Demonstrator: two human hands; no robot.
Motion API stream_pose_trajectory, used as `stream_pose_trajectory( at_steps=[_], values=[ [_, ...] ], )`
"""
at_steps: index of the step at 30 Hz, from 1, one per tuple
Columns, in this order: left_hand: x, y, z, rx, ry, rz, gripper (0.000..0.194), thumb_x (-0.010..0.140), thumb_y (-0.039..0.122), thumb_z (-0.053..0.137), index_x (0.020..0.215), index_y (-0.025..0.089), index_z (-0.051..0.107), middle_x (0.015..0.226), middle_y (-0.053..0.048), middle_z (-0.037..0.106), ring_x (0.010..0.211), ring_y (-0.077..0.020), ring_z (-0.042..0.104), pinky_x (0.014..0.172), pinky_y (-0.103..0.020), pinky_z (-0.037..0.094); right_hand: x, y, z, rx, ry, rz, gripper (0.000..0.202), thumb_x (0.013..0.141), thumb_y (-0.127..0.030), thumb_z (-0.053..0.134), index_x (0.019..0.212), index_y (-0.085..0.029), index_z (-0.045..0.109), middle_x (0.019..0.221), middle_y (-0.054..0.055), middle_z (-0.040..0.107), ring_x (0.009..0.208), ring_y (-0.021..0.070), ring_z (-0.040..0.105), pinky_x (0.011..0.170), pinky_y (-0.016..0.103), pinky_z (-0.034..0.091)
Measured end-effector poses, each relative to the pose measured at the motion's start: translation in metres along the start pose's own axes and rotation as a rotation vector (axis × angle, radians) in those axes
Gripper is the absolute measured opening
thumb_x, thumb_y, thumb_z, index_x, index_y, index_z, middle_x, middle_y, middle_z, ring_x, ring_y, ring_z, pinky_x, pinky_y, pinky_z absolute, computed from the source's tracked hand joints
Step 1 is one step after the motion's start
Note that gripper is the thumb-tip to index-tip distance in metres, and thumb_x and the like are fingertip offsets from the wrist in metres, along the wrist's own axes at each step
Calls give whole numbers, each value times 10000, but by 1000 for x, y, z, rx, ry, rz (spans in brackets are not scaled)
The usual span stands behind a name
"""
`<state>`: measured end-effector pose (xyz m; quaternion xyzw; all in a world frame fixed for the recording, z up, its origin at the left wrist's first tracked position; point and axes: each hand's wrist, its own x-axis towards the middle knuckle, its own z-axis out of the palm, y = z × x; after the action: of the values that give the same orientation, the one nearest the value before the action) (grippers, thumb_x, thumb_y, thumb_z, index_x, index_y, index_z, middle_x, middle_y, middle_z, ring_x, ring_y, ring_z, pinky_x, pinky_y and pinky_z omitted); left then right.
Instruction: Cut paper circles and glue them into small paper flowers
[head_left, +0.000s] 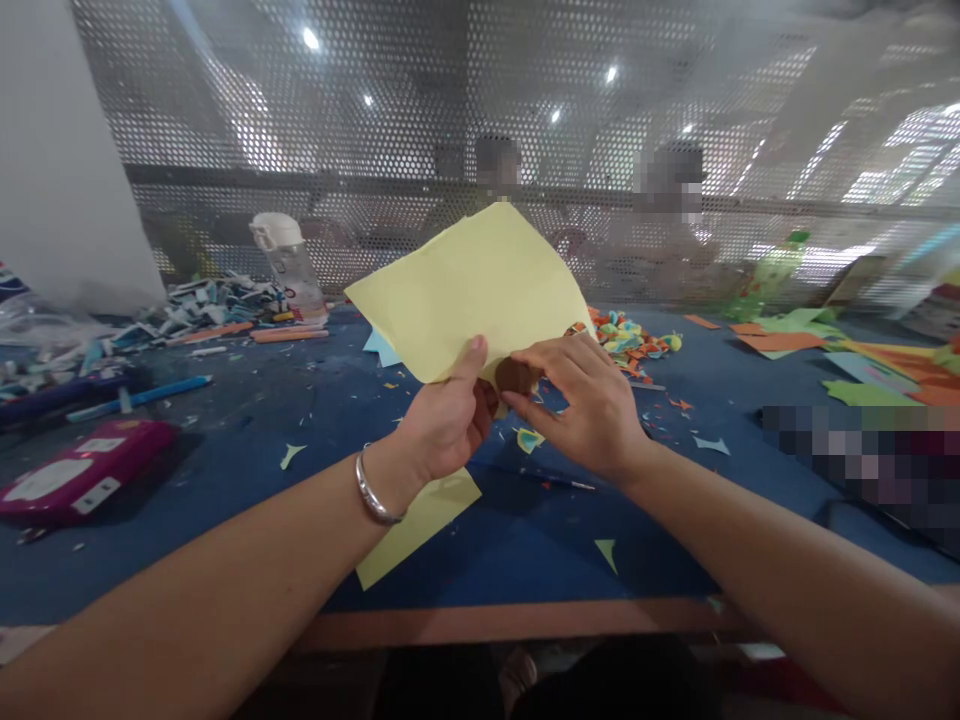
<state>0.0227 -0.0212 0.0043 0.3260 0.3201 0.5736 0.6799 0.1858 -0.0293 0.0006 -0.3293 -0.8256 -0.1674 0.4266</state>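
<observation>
A pale yellow sheet of paper (480,285) is held up at a slant above the table. My left hand (450,410) grips its lower edge, thumb on the face of the sheet and fingers behind. Between the fingers and thumb of my right hand (589,400) is a small brown disc (513,376), right at the paper's lower edge. What the disc is made of, I cannot tell. Under my left wrist lies another piece of yellow paper (420,525). Beyond my right hand sits a pile of small orange, yellow and blue paper pieces (637,338).
On the left are a magenta case (94,470), a blue pen (139,398), a heap of paper scraps (202,310) and a clear bottle (289,265). Coloured paper sheets (870,360) and a green-capped bottle (772,270) stand right. Behind rises a perforated metal screen (390,120).
</observation>
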Motion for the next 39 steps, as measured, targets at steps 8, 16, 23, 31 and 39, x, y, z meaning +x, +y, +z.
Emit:
stream_pose_trajectory(
  at_steps=[8, 16, 23, 31, 39],
  values=[
    [-2, 1, 2, -29, -76, -20, 183, 919, 338, 647, 1005, 187, 703, 935, -42, 736, 663, -96, 628, 628, -238, 511, 0, 1, 1, 8, 8, 18, 266, 912, -338, 636, 1144, -207, 637, 1033, 93, 683, 1008, 240, 620, 968, 432, 463],
    [-4, 2, 3, -99, -38, -36, 93, 907, 253, 654, 862, 211, 724, 913, -13, 747, 737, -103, 654, 678, -233, 516, 1, 1, 0, 27, 27, 21, 272, 894, -332, 662, 1138, -214, 641, 1022, 99, 653, 990, 243, 608, 900, 422, 492],
    [-5, -3, -2, -32, -285, 112, 105, 732, 142, 772, 826, 186, 760, 922, -28, 756, 876, -142, 670, 827, -249, 505, 2, 1, 1, 57, 70, -4, 274, 880, -314, 685, 1128, -204, 651, 1008, 95, 629, 978, 241, 609, 861, 417, 518],
    [-2, 1, -6, 29, -269, 192, 75, 743, 179, 763, 811, 211, 769, 928, -31, 763, 929, -168, 668, 905, -283, 496, 1, 3, -4, 74, 53, 46, 339, 861, -332, 712, 1167, -203, 639, 1055, 103, 601, 1017, 242, 596, 861, 410, 542],
    [0, 6, -5, 37, -184, 168, 49, 758, 225, 756, 800, 202, 748, 931, -49, 755, 1013, -195, 644, 966, -305, 463, 2, -6, -3, 255, 124, 312, 181, 875, -343, 688, 960, -189, 643, 926, 44, 629, 665, 112, 552, 598, 270, 493]
  ],
)
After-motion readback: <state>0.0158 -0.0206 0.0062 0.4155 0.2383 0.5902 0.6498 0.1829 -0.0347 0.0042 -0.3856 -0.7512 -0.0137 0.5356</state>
